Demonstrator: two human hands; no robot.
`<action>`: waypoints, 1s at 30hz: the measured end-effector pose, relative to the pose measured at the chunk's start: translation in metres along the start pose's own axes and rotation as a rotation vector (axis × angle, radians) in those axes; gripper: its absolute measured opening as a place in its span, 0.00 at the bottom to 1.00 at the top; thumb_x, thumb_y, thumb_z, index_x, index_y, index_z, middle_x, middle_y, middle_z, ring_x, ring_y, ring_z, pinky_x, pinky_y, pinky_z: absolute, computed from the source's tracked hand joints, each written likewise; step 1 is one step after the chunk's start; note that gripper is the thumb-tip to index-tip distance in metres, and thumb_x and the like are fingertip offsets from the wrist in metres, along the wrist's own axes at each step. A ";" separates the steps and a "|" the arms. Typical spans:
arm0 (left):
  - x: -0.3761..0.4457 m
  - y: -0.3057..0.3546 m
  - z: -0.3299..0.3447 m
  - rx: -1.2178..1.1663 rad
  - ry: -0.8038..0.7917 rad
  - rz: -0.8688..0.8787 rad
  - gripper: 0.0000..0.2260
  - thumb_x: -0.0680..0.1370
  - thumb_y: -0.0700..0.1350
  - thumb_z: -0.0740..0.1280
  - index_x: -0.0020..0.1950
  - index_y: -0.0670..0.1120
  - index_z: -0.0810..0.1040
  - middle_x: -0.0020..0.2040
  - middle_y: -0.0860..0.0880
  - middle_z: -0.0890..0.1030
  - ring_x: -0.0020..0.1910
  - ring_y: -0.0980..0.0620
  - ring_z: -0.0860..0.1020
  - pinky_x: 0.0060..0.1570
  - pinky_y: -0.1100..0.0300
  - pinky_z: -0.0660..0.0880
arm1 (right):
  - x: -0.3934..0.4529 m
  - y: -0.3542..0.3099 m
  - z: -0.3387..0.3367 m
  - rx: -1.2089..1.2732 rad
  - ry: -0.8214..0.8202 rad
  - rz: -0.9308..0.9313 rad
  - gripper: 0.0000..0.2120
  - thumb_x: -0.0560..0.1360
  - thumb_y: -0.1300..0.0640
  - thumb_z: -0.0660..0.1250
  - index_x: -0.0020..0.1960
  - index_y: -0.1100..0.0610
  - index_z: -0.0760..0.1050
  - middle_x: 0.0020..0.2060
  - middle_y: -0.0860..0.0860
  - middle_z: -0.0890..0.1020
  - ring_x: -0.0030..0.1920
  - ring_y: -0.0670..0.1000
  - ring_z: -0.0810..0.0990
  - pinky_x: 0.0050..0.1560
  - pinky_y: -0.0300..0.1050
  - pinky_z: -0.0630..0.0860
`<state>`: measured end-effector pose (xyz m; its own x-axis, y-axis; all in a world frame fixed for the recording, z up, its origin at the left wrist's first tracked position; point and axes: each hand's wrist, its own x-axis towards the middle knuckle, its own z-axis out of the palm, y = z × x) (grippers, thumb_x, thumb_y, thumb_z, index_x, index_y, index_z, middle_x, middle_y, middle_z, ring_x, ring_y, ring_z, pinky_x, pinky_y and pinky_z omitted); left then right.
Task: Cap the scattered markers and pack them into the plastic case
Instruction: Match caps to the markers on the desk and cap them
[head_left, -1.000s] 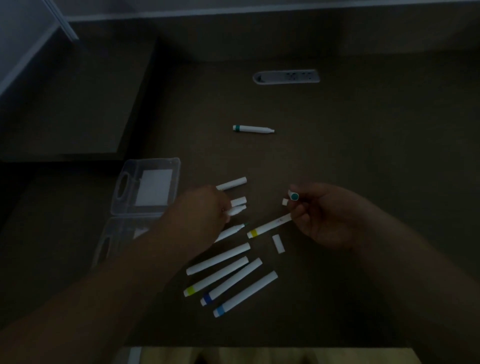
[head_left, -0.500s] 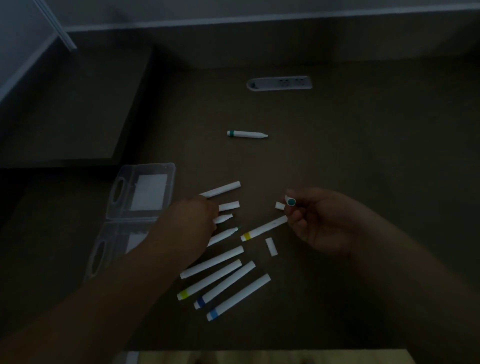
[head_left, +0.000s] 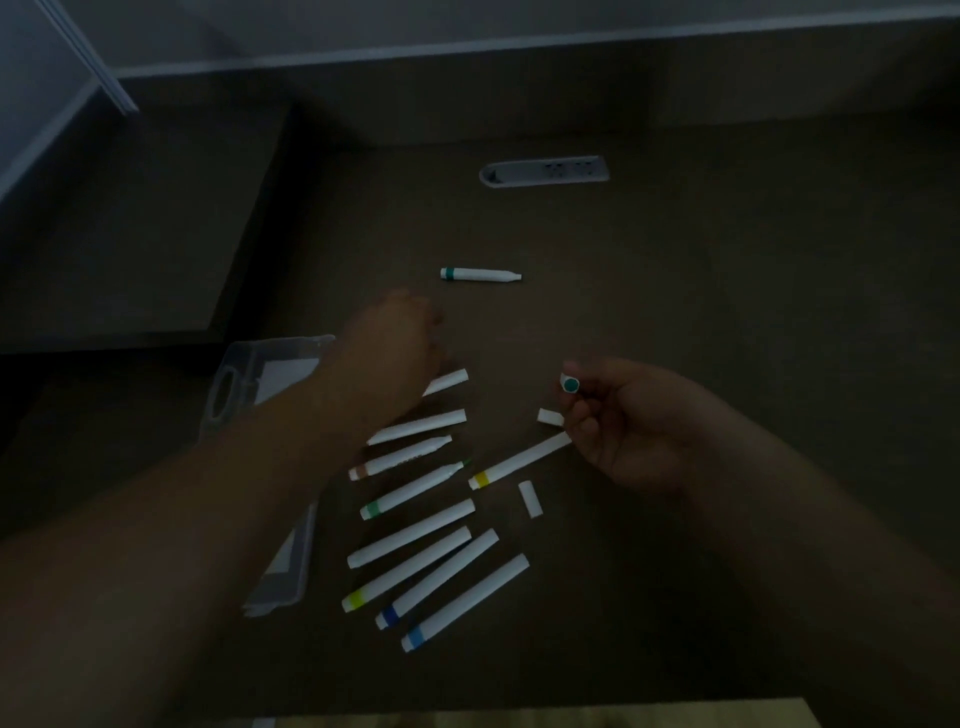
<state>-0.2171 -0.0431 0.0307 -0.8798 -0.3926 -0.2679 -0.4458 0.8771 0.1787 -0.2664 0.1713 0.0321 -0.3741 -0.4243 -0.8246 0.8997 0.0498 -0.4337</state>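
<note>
At a dim desk, a right hand (head_left: 631, 421) pinches a teal-ended cap (head_left: 569, 383) while the left hand (head_left: 389, 353), its grip unreadable, reaches toward the teal-banded marker (head_left: 480, 274) lying apart; the cap should go on straight, the open plastic case (head_left: 228, 384) waiting left.

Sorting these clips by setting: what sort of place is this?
Probably an office or study desk: a dark desktop with a built-in socket strip, and a pale partition at the left.

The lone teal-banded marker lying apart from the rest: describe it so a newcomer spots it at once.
Start at the grey power socket strip set into the brown desk. Just nearer lies the teal-banded marker, uncapped, alone beyond the left hand, while the others cluster closer in.
</note>
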 end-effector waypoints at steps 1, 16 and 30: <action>0.008 0.002 0.000 -0.018 0.043 0.024 0.22 0.78 0.48 0.67 0.72 0.48 0.70 0.67 0.45 0.72 0.63 0.48 0.73 0.63 0.51 0.72 | 0.001 -0.004 0.001 0.009 0.000 -0.011 0.09 0.74 0.56 0.71 0.51 0.59 0.79 0.35 0.51 0.79 0.30 0.44 0.76 0.24 0.36 0.73; 0.110 0.019 0.018 0.263 0.196 0.234 0.10 0.80 0.44 0.62 0.60 0.46 0.77 0.60 0.43 0.75 0.60 0.45 0.73 0.62 0.53 0.68 | -0.003 -0.042 -0.012 0.077 -0.030 -0.061 0.10 0.73 0.56 0.71 0.52 0.60 0.79 0.33 0.52 0.79 0.29 0.44 0.76 0.23 0.35 0.73; 0.035 0.043 0.004 -1.191 -0.170 -0.142 0.07 0.78 0.42 0.69 0.55 0.47 0.80 0.52 0.46 0.82 0.51 0.48 0.81 0.47 0.54 0.80 | 0.008 -0.035 -0.003 0.043 0.032 -0.040 0.11 0.73 0.57 0.71 0.54 0.59 0.80 0.36 0.52 0.79 0.31 0.45 0.76 0.26 0.36 0.75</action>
<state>-0.2662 -0.0182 0.0256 -0.8176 -0.3450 -0.4611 -0.4879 -0.0104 0.8728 -0.3014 0.1685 0.0397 -0.4167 -0.3963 -0.8181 0.8922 -0.0060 -0.4515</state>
